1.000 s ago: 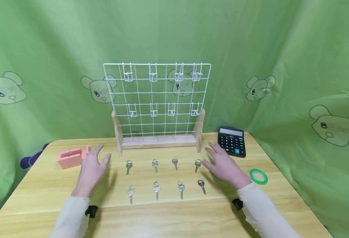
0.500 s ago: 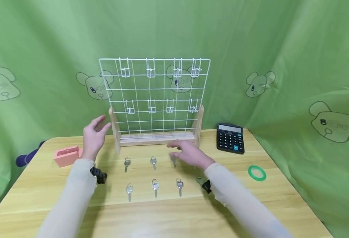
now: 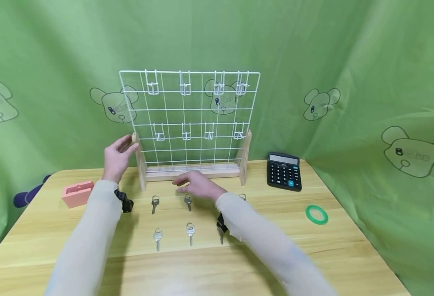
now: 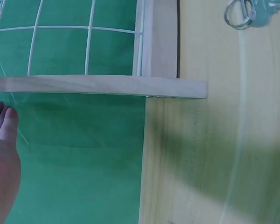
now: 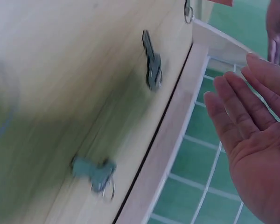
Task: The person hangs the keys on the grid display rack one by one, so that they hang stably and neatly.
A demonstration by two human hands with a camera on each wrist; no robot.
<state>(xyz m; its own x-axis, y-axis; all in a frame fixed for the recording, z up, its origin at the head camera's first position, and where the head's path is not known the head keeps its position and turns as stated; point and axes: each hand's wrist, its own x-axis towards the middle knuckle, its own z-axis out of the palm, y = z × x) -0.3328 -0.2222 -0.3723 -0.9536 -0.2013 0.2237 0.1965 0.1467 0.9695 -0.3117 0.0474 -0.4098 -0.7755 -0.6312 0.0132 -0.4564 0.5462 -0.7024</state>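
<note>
In the head view, my left hand (image 3: pixel 118 159) is beside the upper left wooden post (image 3: pixel 141 164) of a white wire grid rack (image 3: pixel 202 109), fingers extended around the post's top. The left wrist view shows those fingertips close by the post. My right hand (image 3: pixel 199 185) hovers in front of the rack's wooden base (image 3: pixel 159 176), over the back row of keys, holding nothing. Its palm and loosely straight fingers show in the right wrist view. Silver keys with rings, such as one key (image 3: pixel 188 201) and another (image 3: pixel 190 232), lie in two rows. My right arm hides some keys.
White hooks (image 3: pixel 186 135) hang on the grid in two rows. At the left is a pink box (image 3: pixel 77 195). On the right lie a black calculator (image 3: pixel 283 172) and a green tape roll (image 3: pixel 317 214). Green curtain (image 3: pixel 294 49) surrounds the table.
My left hand has moved up and forward from near the pink box to the rack's left post. My right hand has swept left from near the calculator to the rack's middle.
</note>
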